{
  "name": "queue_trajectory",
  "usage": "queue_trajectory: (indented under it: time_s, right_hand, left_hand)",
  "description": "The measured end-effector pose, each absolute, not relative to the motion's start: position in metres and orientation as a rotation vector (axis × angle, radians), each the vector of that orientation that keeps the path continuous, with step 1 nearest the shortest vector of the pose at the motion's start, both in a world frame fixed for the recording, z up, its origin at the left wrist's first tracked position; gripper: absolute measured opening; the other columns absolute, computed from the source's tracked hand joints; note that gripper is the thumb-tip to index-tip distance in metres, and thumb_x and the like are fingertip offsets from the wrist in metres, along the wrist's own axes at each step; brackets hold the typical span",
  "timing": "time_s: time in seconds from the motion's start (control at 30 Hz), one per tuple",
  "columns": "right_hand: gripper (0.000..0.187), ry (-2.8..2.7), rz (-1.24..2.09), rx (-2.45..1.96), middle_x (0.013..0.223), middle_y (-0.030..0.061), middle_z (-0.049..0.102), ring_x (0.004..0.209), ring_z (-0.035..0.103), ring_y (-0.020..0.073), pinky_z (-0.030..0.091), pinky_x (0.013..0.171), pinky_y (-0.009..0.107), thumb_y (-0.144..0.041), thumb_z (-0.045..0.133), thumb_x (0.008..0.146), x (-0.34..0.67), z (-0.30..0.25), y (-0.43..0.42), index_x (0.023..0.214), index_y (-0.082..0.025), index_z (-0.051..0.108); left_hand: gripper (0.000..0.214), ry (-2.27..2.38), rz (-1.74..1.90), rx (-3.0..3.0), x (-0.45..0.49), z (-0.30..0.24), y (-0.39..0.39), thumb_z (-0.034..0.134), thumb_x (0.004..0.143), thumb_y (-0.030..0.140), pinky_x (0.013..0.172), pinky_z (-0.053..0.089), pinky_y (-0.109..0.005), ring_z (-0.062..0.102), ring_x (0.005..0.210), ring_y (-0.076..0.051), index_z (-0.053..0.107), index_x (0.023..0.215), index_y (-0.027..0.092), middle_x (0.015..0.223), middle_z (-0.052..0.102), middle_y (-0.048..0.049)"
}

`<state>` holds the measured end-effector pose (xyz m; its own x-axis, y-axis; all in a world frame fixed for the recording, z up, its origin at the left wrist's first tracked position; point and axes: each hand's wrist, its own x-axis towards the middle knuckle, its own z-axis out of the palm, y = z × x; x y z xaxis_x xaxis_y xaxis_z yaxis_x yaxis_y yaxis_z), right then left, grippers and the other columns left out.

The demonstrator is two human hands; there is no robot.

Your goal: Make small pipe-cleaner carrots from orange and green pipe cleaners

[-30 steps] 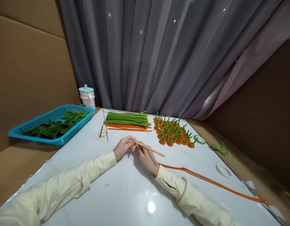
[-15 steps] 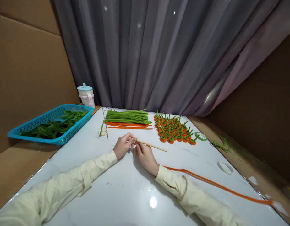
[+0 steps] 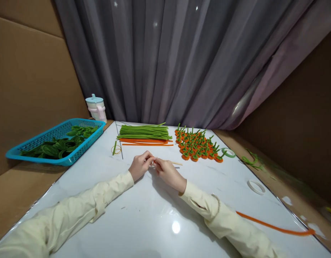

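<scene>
Left hand (image 3: 140,166) and right hand (image 3: 171,175) meet above counter (image 3: 127,229) — both pinched narrow on wooden stick (image 3: 177,163), exact grip partly hidden. Long orange strip (image 3: 275,228) near right; green stems (image 3: 143,132) far middle — blue basket (image 3: 65,161) left.

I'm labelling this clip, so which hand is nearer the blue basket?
Left. The left hand is to the right of the blue basket; the right hand is farther right, beyond the left one.

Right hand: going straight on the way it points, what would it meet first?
Probably the left hand, just ahead of the right hand; whether they touch is unclear.
</scene>
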<state>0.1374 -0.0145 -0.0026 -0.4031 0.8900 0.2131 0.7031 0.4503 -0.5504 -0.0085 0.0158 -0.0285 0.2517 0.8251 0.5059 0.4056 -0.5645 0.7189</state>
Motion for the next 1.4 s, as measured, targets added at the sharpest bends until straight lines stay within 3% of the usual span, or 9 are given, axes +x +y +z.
queue_trajectory:
  time_s: [0.13, 0.33, 0.6, 0.8, 0.97, 1.17, 1.4]
  right_hand:
    - [0.021, -2.375, 0.335, -1.415, 0.076, 0.0069, 0.063, 0.067, 0.057, 0.0182, 0.034, 0.055, 0.024, -0.002, 0.046, 0.079, 0.144, 0.008, -0.017, 0.093, -0.014, 0.058]
    - [0.018, -2.609, -0.097, -1.387, 0.095, 0.0114, 0.058, 0.093, 0.051, 0.0242, 0.039, 0.068, 0.029, -0.004, 0.045, 0.083, 0.148, 0.025, -0.016, 0.092, -0.014, 0.057]
    - [0.022, -2.542, -0.044, -1.408, 0.086, 0.0048, 0.062, 0.071, 0.056, 0.0155, 0.033, 0.058, 0.024, -0.002, 0.044, 0.083, 0.154, 0.013, -0.001, 0.095, -0.016, 0.055]
    - [0.016, -2.502, -0.011, -1.400, 0.081, 0.0026, 0.061, 0.067, 0.055, 0.0129, 0.031, 0.056, 0.021, -0.004, 0.042, 0.085, 0.157, 0.010, 0.003, 0.088, -0.016, 0.053]
    - [0.018, -2.573, -0.067, -1.348, 0.084, 0.0065, 0.061, 0.072, 0.055, 0.0177, 0.034, 0.060, 0.026, -0.003, 0.043, 0.084, 0.151, 0.016, -0.006, 0.092, -0.014, 0.054]
    - [0.017, -2.804, -0.437, -1.130, 0.087, 0.0130, 0.059, 0.081, 0.054, 0.0232, 0.038, 0.067, 0.033, -0.006, 0.039, 0.088, 0.144, 0.033, -0.018, 0.094, -0.010, 0.054]
    - [0.016, -2.373, 0.415, -1.236, 0.075, 0.0060, 0.064, 0.070, 0.056, 0.0165, 0.036, 0.065, 0.026, -0.004, 0.048, 0.080, 0.161, 0.028, 0.005, 0.077, -0.014, 0.059]
  left_hand:
    - [0.023, 1.138, 1.260, 2.060, -0.008, -0.027, 0.015, 0.048, 0.083, 0.035, 0.052, 0.040, -0.019, 0.051, 0.051, -0.009, 0.054, 0.068, 0.019, 0.056, 0.057, 0.0028]
    - [0.024, 1.125, 1.235, 2.018, -0.007, -0.025, 0.013, 0.048, 0.082, 0.033, 0.050, 0.039, -0.018, 0.047, 0.048, -0.009, 0.054, 0.064, 0.018, 0.051, 0.053, 0.0036]
    - [0.029, 1.070, 1.219, 1.759, -0.006, -0.024, 0.015, 0.050, 0.082, 0.041, 0.041, 0.034, -0.017, 0.040, 0.039, -0.005, 0.051, 0.067, 0.017, 0.054, 0.055, 0.0046]
    - [0.032, 0.979, 1.186, 1.577, -0.003, -0.027, 0.016, 0.049, 0.082, 0.047, 0.034, 0.033, -0.017, 0.042, 0.033, -0.006, 0.050, 0.072, 0.017, 0.053, 0.056, 0.0038]
    - [0.028, 1.096, 1.214, 1.750, -0.004, -0.024, 0.012, 0.048, 0.084, 0.041, 0.040, 0.035, -0.017, 0.041, 0.035, -0.005, 0.051, 0.070, 0.017, 0.048, 0.054, 0.0052]
    - [0.021, 1.151, 1.235, 1.911, -0.003, -0.021, 0.007, 0.047, 0.083, 0.034, 0.045, 0.036, -0.018, 0.043, 0.040, -0.007, 0.051, 0.069, 0.018, 0.045, 0.050, 0.0066]
    - [0.024, 1.095, 1.214, 1.947, -0.001, -0.022, 0.004, 0.042, 0.086, 0.034, 0.047, 0.037, -0.018, 0.045, 0.041, -0.007, 0.054, 0.073, 0.018, 0.051, 0.056, 0.0046]
